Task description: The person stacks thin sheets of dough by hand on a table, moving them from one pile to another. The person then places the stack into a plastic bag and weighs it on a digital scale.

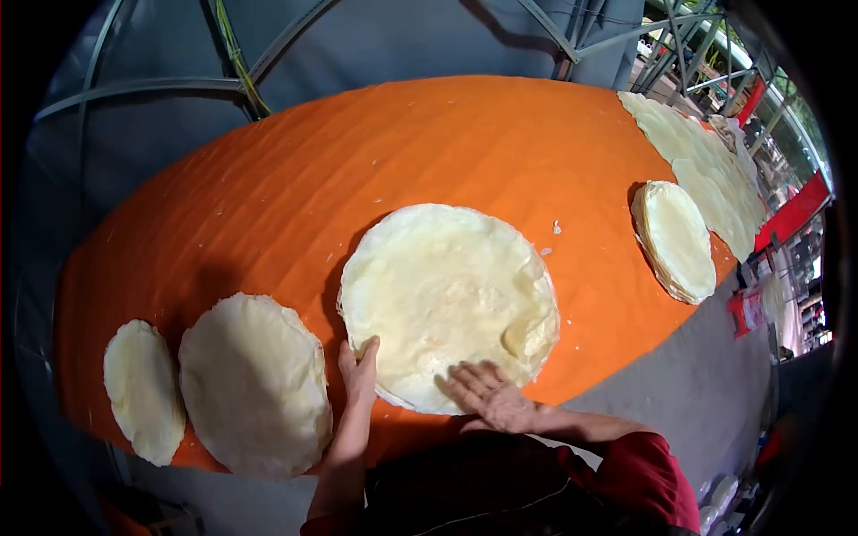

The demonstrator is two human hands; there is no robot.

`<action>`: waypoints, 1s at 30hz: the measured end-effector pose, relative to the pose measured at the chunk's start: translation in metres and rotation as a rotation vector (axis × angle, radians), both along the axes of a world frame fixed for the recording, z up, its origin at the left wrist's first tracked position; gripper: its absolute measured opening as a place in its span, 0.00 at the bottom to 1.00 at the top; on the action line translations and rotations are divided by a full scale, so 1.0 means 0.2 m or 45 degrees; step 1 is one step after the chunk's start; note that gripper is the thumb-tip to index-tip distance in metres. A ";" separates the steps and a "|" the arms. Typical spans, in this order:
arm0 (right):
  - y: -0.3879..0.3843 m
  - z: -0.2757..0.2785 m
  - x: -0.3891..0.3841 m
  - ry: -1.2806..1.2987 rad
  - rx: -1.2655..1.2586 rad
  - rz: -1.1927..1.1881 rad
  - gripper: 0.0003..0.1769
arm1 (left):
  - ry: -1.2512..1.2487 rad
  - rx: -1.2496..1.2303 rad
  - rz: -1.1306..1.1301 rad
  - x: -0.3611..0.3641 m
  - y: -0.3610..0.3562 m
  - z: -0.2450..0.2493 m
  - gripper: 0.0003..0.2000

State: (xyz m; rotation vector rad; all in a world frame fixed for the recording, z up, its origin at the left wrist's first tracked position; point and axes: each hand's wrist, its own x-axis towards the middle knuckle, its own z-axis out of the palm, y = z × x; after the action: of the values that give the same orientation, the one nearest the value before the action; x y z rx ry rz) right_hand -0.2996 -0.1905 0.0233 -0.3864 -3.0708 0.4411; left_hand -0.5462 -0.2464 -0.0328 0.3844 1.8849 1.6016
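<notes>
A large stack of thin, round, pale yellow flatbread sheets (438, 295) lies in the middle of an orange-covered table. Its top sheet is wrinkled, with a raised fold near the right edge. My left hand (359, 373) is at the stack's lower left edge, thumb over the rim and apart from the fingers beside it. Palm down, my right hand (492, 398) lies on the lower part of the top sheet with its fingers spread. Neither hand visibly grips a sheet.
Left of me are a shaded stack of round sheets (255, 384) and a narrower-looking one (143, 393). Another stack (677, 239) sits at the right, beside overlapping loose sheets (706, 170). Metal frame bars (161, 87) run behind the orange cloth (268, 205).
</notes>
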 end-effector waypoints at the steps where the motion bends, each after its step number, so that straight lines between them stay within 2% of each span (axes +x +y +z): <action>1: 0.03 0.01 0.05 -0.028 -0.011 -0.050 0.43 | -0.167 0.140 0.058 0.02 0.01 -0.01 0.21; 2: 0.07 -0.03 0.11 -0.025 -0.088 -0.105 0.45 | -0.290 0.249 0.204 0.04 0.05 -0.03 0.17; 3: 0.09 0.01 0.11 -0.266 0.267 -0.105 0.45 | -0.272 0.327 0.091 0.04 0.07 -0.06 0.15; 4: 0.13 0.02 0.14 -0.105 0.117 -0.127 0.45 | -0.278 0.225 0.100 0.04 0.09 -0.09 0.15; 5: 0.15 0.00 0.16 -0.125 0.086 -0.137 0.42 | -0.430 0.232 0.038 0.04 0.10 0.00 0.17; 6: 0.17 0.00 0.16 -0.023 0.220 -0.093 0.40 | -0.281 0.091 -0.010 0.01 0.11 -0.09 0.17; 8: 0.16 -0.03 0.16 0.158 0.302 -0.083 0.30 | -0.182 0.333 -0.130 0.03 0.14 0.16 0.19; 9: 0.18 -0.11 0.18 0.256 0.449 -0.074 0.24 | 0.003 0.227 -0.172 0.01 0.17 0.24 0.18; 11: 0.23 -0.03 0.11 0.271 0.593 -0.074 0.20 | 0.299 0.149 -0.300 -0.02 0.18 0.52 0.17; 13: 0.32 -0.03 -0.04 0.517 0.602 -0.063 0.19 | 0.478 0.317 -0.237 -0.11 0.14 0.67 0.17; 15: 0.34 0.20 -0.29 0.593 0.522 0.051 0.20 | 0.442 0.626 0.016 -0.28 0.02 0.83 0.14; 16: 0.35 0.28 -0.44 0.702 0.527 0.143 0.20 | 0.289 0.752 0.139 -0.34 -0.10 0.97 0.14; 17: 0.32 0.38 -0.59 0.764 0.524 0.226 0.20 | 0.567 0.559 0.122 -0.46 -0.28 1.05 0.16; 18: 0.30 0.45 -0.74 0.846 0.566 0.314 0.21 | 0.419 0.113 0.345 -0.39 -0.42 1.31 0.18; 20: 0.17 0.56 -0.99 0.877 0.572 0.430 0.22 | 0.465 0.303 0.564 -0.55 -0.72 1.18 0.19; 22: 0.00 0.49 -1.18 0.938 0.594 0.561 0.26 | 0.432 0.394 0.705 -0.61 -0.99 1.03 0.19; 23: -0.08 0.42 -1.24 0.924 0.474 0.662 0.26 | 0.428 0.385 0.743 -0.61 -1.14 0.92 0.19; 25: -0.22 0.19 -1.32 0.789 0.413 0.834 0.25 | -0.273 0.938 0.928 -0.60 -1.44 0.51 0.19; 26: -0.28 -0.02 -1.35 0.754 0.489 0.887 0.24 | -0.004 0.582 0.813 -0.57 -1.57 0.21 0.18; 27: -0.32 -0.17 -1.33 0.619 0.427 0.936 0.24 | 0.248 0.222 0.689 -0.54 -1.66 0.01 0.18; 29: -0.33 -0.30 -1.32 0.679 0.438 0.921 0.24 | 0.303 -0.358 0.801 -0.49 -1.59 0.03 0.20; 30: -0.32 -0.26 -1.34 0.619 0.395 0.931 0.24 | 0.316 -0.650 0.839 -0.47 -1.56 0.05 0.21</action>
State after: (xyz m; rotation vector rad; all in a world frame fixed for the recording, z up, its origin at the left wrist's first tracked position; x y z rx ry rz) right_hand -0.5667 -0.2546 -0.0287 0.7525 -2.6212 0.0303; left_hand -0.6408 -0.5590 -0.0219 -0.3083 2.7039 1.3990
